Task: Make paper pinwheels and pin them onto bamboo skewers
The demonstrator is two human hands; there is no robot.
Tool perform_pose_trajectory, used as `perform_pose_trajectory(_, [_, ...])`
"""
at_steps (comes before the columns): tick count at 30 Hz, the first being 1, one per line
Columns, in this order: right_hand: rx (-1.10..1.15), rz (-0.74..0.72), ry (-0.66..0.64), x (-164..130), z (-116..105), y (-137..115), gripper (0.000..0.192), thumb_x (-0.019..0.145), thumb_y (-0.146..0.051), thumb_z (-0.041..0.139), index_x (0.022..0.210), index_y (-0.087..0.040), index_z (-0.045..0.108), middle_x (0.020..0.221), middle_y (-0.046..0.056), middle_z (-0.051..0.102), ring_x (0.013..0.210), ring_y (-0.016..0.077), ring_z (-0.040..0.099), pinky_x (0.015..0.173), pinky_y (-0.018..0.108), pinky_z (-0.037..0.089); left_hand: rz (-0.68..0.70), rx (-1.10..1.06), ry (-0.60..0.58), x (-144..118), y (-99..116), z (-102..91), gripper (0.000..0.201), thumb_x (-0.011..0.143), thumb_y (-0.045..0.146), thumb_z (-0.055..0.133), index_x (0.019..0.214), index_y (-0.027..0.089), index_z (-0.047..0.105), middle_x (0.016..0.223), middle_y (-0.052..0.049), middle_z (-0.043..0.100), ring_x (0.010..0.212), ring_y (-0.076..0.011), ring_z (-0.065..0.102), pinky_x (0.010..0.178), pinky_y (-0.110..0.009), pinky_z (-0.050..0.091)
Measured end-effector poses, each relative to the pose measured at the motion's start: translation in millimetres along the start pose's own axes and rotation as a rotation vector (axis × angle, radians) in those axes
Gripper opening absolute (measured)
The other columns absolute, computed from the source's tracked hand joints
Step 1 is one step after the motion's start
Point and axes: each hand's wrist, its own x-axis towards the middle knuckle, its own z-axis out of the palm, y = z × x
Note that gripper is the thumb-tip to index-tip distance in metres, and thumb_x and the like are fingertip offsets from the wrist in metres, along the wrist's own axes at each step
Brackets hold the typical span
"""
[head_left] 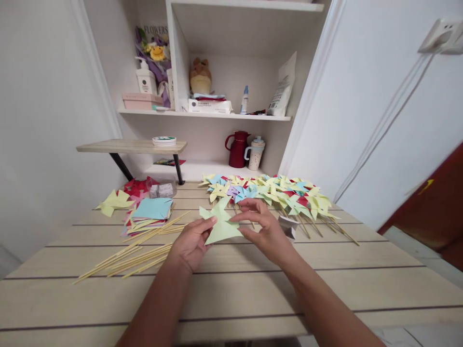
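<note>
A pale green folded paper piece (221, 225) is held above the wooden table (253, 284) by both hands. My left hand (190, 243) pinches its lower left edge. My right hand (262, 227) grips its right side, with the fingers curled over a folded point. Behind the hands lies a heap of finished paper pinwheels (275, 193) in yellow, green, blue and red on thin sticks. Several bare wooden sticks (137, 253) lie to the left of my left hand. A stack of coloured paper squares (150, 214) sits beyond the sticks.
A small grey-white box (288, 225) rests by my right hand. Loose yellow paper (114, 202) and red paper (135, 185) lie at the far left. A low wooden riser (132, 146), red kettle (238, 148), cup (255, 153) and shelves stand at the back.
</note>
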Motion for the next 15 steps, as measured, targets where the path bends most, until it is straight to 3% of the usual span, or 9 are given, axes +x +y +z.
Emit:
perform_pose_trajectory(8, [0.047, -0.025, 0.029, 1.3, -1.0, -5.3, 0.013, 0.083, -0.020, 0.073, 0.086, -0.031, 0.079, 0.126, 0.006, 0.053, 0.120, 0.0246, 0.054, 0.104, 0.044, 0.046, 0.043, 0.033, -0.005, -3.3, -1.6, 2.7, 0.033, 0.063, 0.023, 0.087, 0.091, 0.010, 0.074, 0.084, -0.009, 0.076, 0.070, -0.0162, 0.067, 0.062, -0.025, 0.054])
perform_pose_trajectory(15, [0.033, 0.036, 0.013, 1.1, 4.0, -6.8, 0.005, 0.082, -0.023, 0.074, 0.080, -0.027, 0.076, 0.120, 0.006, 0.056, 0.120, 0.0250, 0.054, 0.104, 0.044, 0.044, 0.134, 0.079, -0.077, -4.8, -5.4, 7.5, 0.037, 0.061, 0.028, 0.088, 0.089, 0.008, 0.076, 0.086, -0.012, 0.077, 0.075, -0.0173, 0.069, 0.074, -0.025, 0.054])
